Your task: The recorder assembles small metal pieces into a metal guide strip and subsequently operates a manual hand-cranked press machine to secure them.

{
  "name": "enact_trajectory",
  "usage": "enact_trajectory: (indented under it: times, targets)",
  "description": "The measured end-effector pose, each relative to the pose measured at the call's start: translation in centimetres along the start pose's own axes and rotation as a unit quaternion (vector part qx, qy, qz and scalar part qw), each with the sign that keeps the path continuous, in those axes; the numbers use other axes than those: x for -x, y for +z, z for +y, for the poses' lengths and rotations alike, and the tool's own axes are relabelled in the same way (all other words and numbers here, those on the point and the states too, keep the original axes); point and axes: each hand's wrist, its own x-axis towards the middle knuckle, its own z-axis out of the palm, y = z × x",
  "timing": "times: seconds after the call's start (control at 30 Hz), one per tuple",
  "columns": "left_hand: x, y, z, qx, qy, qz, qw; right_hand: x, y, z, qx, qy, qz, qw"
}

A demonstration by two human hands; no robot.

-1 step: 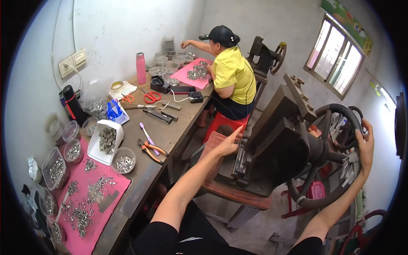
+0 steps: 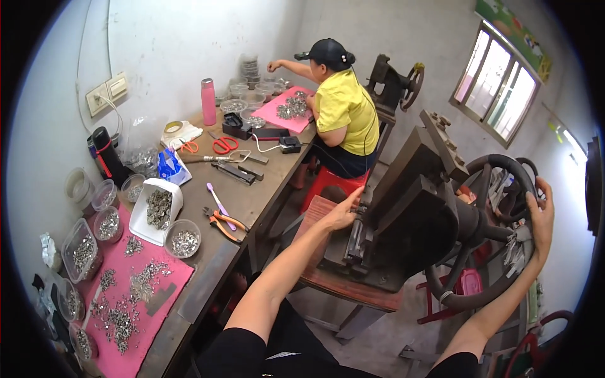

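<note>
A dark, heavy hand press point(image 2: 413, 214) stands in front of me on a reddish wooden stand point(image 2: 372, 291). My left hand point(image 2: 342, 214) reaches to its near left side, fingers stretched out beside the metal tooling point(image 2: 357, 238) at the press's foot. I make out nothing held there, though the fingertips partly blend into the dark metal. On the right, my right hand point(image 2: 542, 214) grips the rim of the press's large black handwheel point(image 2: 488, 296), thumb on the near side. Pale strips of cloth or tape are wrapped on the rim next to that hand.
The workbench point(image 2: 217, 220) at left holds a pink mat point(image 2: 129, 309) with small metal pieces, plastic tubs point(image 2: 183, 238), a white container point(image 2: 155, 211), pliers point(image 2: 225, 223) and red scissors point(image 2: 225, 145). A person in yellow point(image 2: 346, 110) sits on a red stool point(image 2: 333, 188) at its far end.
My left hand has shifted slightly, its fingers turning in toward the press tooling. My right hand stays on the handwheel, barely moved.
</note>
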Motion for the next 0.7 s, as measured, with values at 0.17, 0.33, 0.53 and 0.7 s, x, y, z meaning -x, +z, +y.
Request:
enact_trajectory:
  times: [0.17,0.33,0.53,0.7]
  targets:
    - [1.4,-0.9,-0.2,-0.058,-0.024,-0.097,0.993,0.7,1.1,-0.6,0.028,0.002,0.014,1.000]
    - [1.0,-0.5,0.7,0.018,-0.030,-0.051,0.998,2.0,0.6,-0.9,0.046,-0.004,0.027,0.999]
    - [2.4,-1.1,2.2,-0.080,-0.038,-0.126,0.988,2.2,1.0,-1.2,0.101,-0.036,0.022,0.994]
    - [7.9,-1.1,4.8,-0.353,0.090,-0.019,0.931,3.0,1.2,-2.0,0.081,-0.057,0.058,0.993]
